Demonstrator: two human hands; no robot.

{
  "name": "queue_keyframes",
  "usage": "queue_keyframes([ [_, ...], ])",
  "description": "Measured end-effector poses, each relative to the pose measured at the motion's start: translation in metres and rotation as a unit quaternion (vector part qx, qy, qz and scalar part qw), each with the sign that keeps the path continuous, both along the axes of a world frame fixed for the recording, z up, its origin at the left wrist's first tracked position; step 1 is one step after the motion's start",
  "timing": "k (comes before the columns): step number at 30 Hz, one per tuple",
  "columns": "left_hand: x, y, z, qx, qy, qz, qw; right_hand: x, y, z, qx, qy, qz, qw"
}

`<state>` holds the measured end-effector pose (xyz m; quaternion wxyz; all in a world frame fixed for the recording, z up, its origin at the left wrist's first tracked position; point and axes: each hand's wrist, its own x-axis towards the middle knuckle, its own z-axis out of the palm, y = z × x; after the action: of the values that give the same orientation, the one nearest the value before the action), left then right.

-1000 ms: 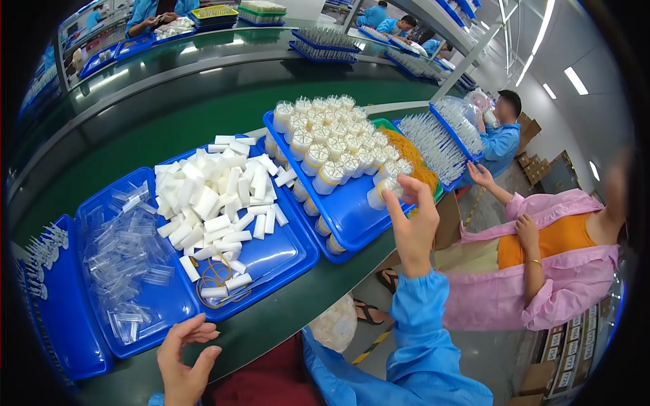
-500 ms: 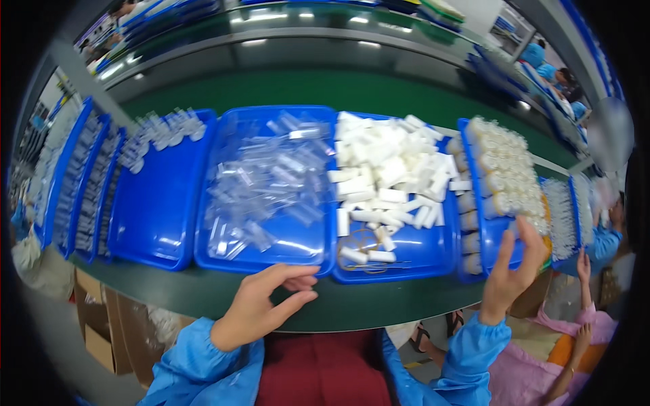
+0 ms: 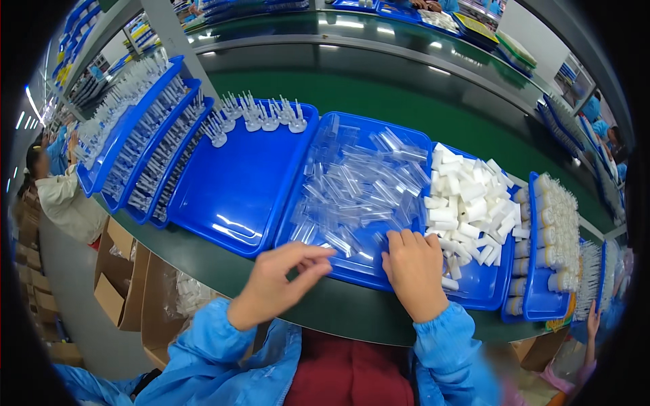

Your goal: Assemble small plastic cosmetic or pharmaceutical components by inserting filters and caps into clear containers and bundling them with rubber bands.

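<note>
My left hand (image 3: pixel 283 279) hovers at the near edge of a blue tray (image 3: pixel 362 271) of clear plastic tubes (image 3: pixel 352 179); its thumb and forefinger are apart with nothing visible between them. My right hand (image 3: pixel 414 274) reaches over that tray's near right part, back upward, fingers bent down close to the tubes. Its fingertips are hidden, so I cannot see whether it holds anything. Just right of it, white cylinders (image 3: pixel 467 196) lie heaped in another blue tray (image 3: pixel 474 291).
To the left, a blue tray (image 3: pixel 230 183) has several clear stemmed pieces (image 3: pixel 254 115) along its far edge. Tilted trays of similar pieces (image 3: pixel 145 128) stand beyond it. White capped pieces (image 3: pixel 552 223) fill a tray at right. Cardboard boxes (image 3: pixel 125 271) sit below the table.
The view has turned left, so the trays appear farther right. My right hand has moved from the capped pieces at right to the clear tubes. My left hand stays near the tray edge.
</note>
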<state>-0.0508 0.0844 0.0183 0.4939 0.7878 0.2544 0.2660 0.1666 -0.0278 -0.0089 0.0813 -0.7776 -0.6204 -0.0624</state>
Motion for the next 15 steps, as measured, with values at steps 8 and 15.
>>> queue_keyframes([
  [8,0.025,0.144,0.007,0.366,0.076,0.038,0.927,-0.007,-0.003,0.006,0.063,0.072,0.002,0.995],
  [15,0.076,0.216,-0.017,0.527,0.162,0.022,0.834,-0.015,-0.025,0.005,0.188,0.283,0.006,0.940],
])
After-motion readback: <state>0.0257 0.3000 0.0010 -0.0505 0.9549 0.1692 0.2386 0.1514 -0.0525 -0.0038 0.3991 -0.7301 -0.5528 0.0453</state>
